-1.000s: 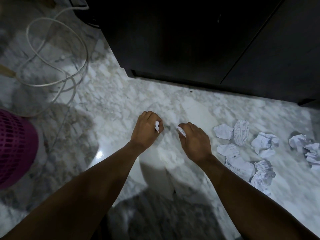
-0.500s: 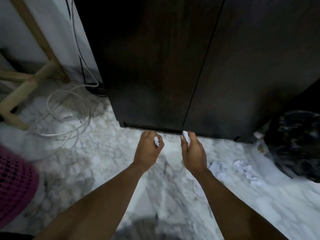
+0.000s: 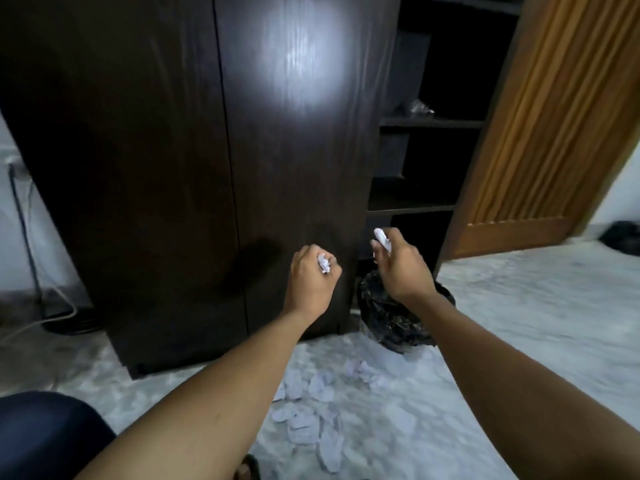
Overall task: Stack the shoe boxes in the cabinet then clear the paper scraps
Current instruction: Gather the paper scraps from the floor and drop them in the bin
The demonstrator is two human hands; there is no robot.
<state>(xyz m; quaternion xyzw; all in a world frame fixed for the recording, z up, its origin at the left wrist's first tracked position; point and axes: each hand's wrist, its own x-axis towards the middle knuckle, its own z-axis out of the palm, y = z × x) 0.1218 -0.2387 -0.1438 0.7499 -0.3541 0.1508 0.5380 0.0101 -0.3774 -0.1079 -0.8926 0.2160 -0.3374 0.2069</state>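
Observation:
My left hand [image 3: 310, 282] is closed around a crumpled white paper scrap [image 3: 324, 263], raised in front of the dark wooden cabinet [image 3: 173, 150]. My right hand [image 3: 401, 268] pinches another paper scrap [image 3: 381, 239] and hovers just above a bin lined with a black bag [image 3: 391, 323] that stands at the cabinet's right corner. Several more paper scraps [image 3: 311, 414] lie scattered on the marble floor between my forearms. No shoe boxes are visible; the cabinet doors in front are closed.
Open dark shelves [image 3: 429, 123] show to the right of the closed doors, beside a ribbed wooden door [image 3: 540, 133]. Cables [image 3: 31, 237] run down the wall at left. My knee in dark cloth [image 3: 41, 438] fills the lower left corner. A black bag [image 3: 623, 237] lies far right.
The view has swung up and right from the floor to the cabinet front. Both hands have risen with their scraps, and the right hand now sits over the bin.

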